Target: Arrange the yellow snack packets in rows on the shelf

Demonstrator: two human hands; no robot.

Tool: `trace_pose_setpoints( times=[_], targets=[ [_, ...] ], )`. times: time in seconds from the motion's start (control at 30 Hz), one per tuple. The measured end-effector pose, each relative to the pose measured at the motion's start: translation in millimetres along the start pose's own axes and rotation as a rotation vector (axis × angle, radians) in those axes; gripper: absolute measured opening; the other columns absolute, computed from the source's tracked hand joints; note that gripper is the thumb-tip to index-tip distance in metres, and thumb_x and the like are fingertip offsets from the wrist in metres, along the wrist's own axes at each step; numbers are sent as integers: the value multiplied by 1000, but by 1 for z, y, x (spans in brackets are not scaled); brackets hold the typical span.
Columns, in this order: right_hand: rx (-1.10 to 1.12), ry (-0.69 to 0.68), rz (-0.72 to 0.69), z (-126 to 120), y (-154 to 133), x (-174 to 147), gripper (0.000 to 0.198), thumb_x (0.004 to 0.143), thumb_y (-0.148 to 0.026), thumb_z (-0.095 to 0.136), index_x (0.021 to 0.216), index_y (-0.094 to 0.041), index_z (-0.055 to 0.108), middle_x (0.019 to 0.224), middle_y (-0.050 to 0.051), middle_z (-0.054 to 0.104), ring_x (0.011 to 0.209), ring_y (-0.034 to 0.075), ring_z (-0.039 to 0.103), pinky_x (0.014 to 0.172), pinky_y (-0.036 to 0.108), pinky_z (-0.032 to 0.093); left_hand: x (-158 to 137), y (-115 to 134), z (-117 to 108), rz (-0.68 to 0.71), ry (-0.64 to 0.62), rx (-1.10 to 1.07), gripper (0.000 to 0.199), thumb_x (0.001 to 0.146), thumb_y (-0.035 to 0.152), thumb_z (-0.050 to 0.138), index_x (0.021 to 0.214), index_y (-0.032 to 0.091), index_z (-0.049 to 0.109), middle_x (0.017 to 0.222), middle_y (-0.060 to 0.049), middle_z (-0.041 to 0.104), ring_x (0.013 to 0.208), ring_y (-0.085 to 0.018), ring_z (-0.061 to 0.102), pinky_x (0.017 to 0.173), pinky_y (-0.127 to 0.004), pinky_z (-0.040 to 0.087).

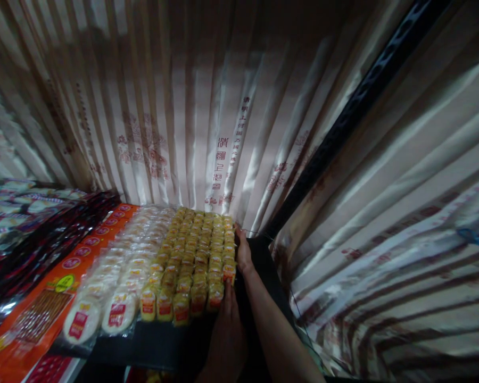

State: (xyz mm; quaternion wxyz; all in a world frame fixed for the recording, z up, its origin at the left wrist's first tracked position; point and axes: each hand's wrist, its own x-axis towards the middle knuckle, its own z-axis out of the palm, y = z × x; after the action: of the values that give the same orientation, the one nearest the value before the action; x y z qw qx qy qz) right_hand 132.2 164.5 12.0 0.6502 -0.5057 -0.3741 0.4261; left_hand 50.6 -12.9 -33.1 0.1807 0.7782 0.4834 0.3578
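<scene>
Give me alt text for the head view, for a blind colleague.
A person's right hand is at the right side of yellow packets in rows, the left hand at their near right corner. To their left lie round white packets and orange packaging; pale curtain hangs behind.

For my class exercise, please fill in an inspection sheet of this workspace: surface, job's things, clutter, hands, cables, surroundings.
Surface: flat black surface, largely covered.
Job's things: small yellow red-labelled packets in close rows.
Clutter: clear plastic packets with round white contents, orange printed plastic packs and glossy dark packets, alongside.
Hands: left hand at the rightmost row's near end; right hand beside that row, farther back.
Cables: thin dark cord right of the surface.
Surroundings: pale pleated fabric with red print; black perforated post.
</scene>
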Motion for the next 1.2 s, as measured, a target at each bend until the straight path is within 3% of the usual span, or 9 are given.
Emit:
trace_pose_setpoints(
  times=[0.17,0.33,0.43,0.53,0.87,1.03,1.2],
  targets=[
    [141,27,45,-8,-5,-40,57,76,-58,52,121,-23,56,130,2,53,122,22,46,103,38,37,-2,-6,4,-56,-21,59,70,75,-4,25,142,6,9,148,-15,13,135,-27,19,106,-45,36],
    [-25,-68,7,-25,-11,-94,54,80,-54,51,126,-25,52,137,2,46,130,21,36,111,41,21,1,-2,-3,-58,-28,52,64,79,-4,22,142,6,11,147,-17,16,136,-25,15,107,-44,35],
    [-120,-139,3,-25,-16,-109,56,78,-52,56,128,-29,48,139,0,43,132,20,32,112,40,20,3,1,-9,-44,-29,16,63,83,0,26,143,11,10,148,-15,16,137,-24,13,108,-43,34],
    [-190,-191,-13,-22,-16,-108,58,77,-51,58,129,-28,47,139,1,44,132,21,32,112,41,20,4,1,-11,-15,-13,8,64,84,2,28,144,14,7,149,-14,16,137,-25,13,108,-45,34],
    [-355,-163,-206,-26,0,-95,56,79,-43,58,131,-27,45,140,2,41,130,24,35,111,45,24,-1,-6,2,67,45,130,72,80,-2,28,143,12,-2,147,-21,18,134,-30,20,101,-47,42],
    [-396,-172,-248,-25,0,-98,57,79,-42,57,132,-26,44,143,2,37,131,23,33,112,44,22,-2,-8,8,65,30,181,70,78,-4,29,143,9,7,145,-22,23,134,-30,23,101,-48,42],
    [-389,-175,-209,-28,-5,-96,63,84,-48,49,140,-28,29,147,0,29,135,20,24,113,44,17,-1,-5,6,22,22,188,66,80,-3,27,143,8,9,144,-22,25,134,-28,24,101,-47,42]
  ],
)
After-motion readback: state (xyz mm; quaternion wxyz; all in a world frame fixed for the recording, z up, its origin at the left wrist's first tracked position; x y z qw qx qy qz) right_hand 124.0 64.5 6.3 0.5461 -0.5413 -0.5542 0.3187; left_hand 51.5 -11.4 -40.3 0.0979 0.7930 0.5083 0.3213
